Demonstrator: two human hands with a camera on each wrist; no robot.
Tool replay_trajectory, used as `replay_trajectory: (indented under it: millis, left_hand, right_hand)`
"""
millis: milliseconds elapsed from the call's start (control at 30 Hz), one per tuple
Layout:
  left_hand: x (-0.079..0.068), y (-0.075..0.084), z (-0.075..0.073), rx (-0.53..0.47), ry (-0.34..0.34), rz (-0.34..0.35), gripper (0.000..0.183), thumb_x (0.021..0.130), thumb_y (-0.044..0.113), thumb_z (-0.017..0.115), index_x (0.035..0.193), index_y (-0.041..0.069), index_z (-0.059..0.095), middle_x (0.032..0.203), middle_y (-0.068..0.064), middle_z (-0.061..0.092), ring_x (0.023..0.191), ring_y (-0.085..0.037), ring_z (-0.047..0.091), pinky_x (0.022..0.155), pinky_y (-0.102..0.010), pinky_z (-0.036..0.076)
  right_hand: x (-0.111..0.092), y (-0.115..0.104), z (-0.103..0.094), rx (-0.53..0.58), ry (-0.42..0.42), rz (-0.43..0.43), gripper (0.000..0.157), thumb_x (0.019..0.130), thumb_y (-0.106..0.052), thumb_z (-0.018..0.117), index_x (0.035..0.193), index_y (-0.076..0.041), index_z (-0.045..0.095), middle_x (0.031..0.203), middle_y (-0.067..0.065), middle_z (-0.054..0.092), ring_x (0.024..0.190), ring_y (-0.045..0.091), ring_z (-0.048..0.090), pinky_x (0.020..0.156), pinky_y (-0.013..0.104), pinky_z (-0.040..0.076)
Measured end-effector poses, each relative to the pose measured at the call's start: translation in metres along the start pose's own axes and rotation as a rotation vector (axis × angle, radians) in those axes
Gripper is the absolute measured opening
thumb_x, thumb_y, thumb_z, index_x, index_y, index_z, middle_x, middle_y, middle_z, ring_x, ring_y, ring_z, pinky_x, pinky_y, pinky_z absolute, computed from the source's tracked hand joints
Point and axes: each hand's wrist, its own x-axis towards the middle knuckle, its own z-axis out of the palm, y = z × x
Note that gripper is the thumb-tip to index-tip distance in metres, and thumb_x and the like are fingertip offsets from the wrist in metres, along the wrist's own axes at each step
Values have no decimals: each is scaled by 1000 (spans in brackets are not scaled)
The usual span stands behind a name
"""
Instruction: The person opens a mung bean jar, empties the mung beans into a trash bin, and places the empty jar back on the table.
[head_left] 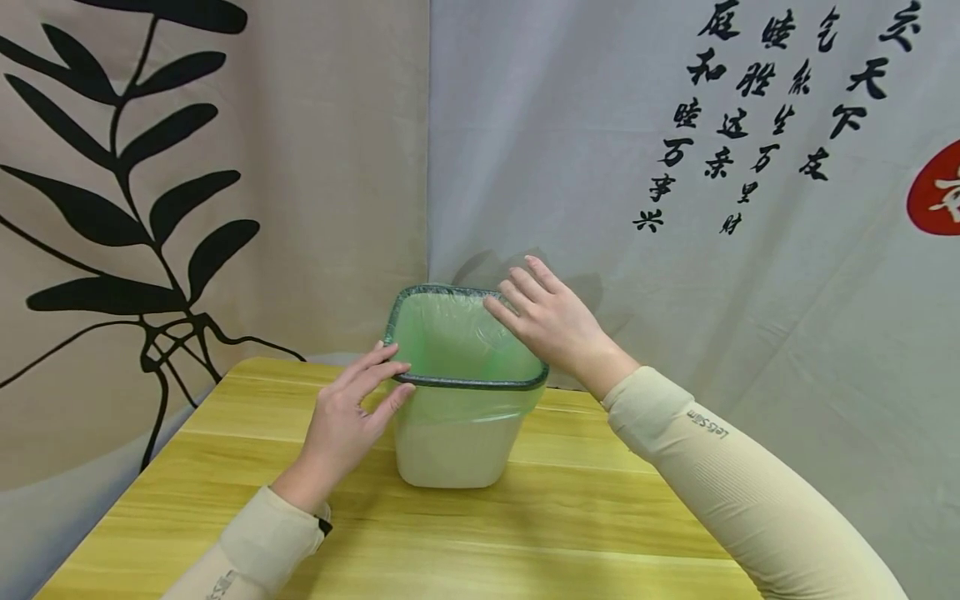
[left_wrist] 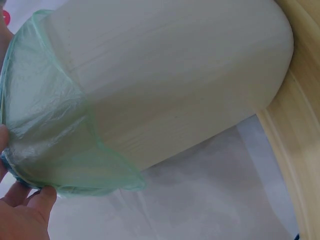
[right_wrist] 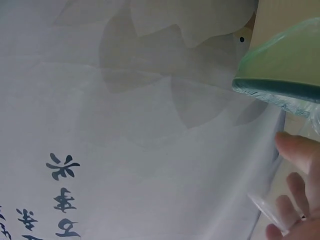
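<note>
A pale bin [head_left: 459,450] stands upright on the table, lined with a thin green bag [head_left: 450,406] folded over its dark rim. At the bin's left corner my left hand [head_left: 345,417] rests on the rim, fingers extended and thumb on the near outer side. The left wrist view shows its thumb [left_wrist: 45,200] against the bag's edge. My right hand [head_left: 553,321] is over the bin's right back side, fingers slightly bent and apart. Beside its fingers in the right wrist view is a strip of clear plastic [right_wrist: 267,212]; whether they touch it, I cannot tell.
The bin stands on a yellow wood-grain table [head_left: 600,508]. Behind it hangs a pale cloth backdrop [head_left: 525,150] with black writing, and a beige cloth [head_left: 337,167] with a black plant print is at the left.
</note>
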Motion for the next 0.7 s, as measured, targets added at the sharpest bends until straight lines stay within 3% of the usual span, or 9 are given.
replay_trajectory:
  millis: [133, 233, 500, 700]
  left_hand:
    - [0, -1, 0, 2, 2, 3, 34, 85, 9, 90, 118, 7, 79, 141, -16, 71, 136, -42, 65, 100, -48, 59]
    - [0, -1, 0, 4, 3, 3, 34, 85, 9, 90, 118, 8, 79, 141, -16, 71, 136, -42, 65, 100, -48, 59]
    - [-1, -1, 1, 7, 1, -5, 34, 85, 10, 90, 118, 8, 79, 141, -16, 71, 136, -41, 65, 101, -50, 59]
    - [-1, -1, 2, 6, 2, -8, 34, 85, 10, 90, 117, 8, 79, 141, -16, 71, 136, -42, 65, 101, -51, 59]
  right_hand:
    - [-1, -2, -3, 31, -98, 56, 58, 100, 0, 66, 154, -20, 56, 143, 7, 69, 140, 33, 58, 129, 50, 38]
    - [-1, -3, -4, 43, -127, 82, 59, 102, 1, 64, 157, -17, 52, 143, 7, 70, 139, 32, 58, 125, 48, 42]
    - [-2, -6, 2, 73, 0, 120, 39, 105, 1, 56, 142, -8, 64, 127, 9, 75, 119, 31, 66, 108, 44, 53]
    - [-3, -8, 3, 100, -7, 142, 37, 104, 2, 58, 140, -8, 65, 126, 8, 75, 118, 30, 67, 107, 42, 55]
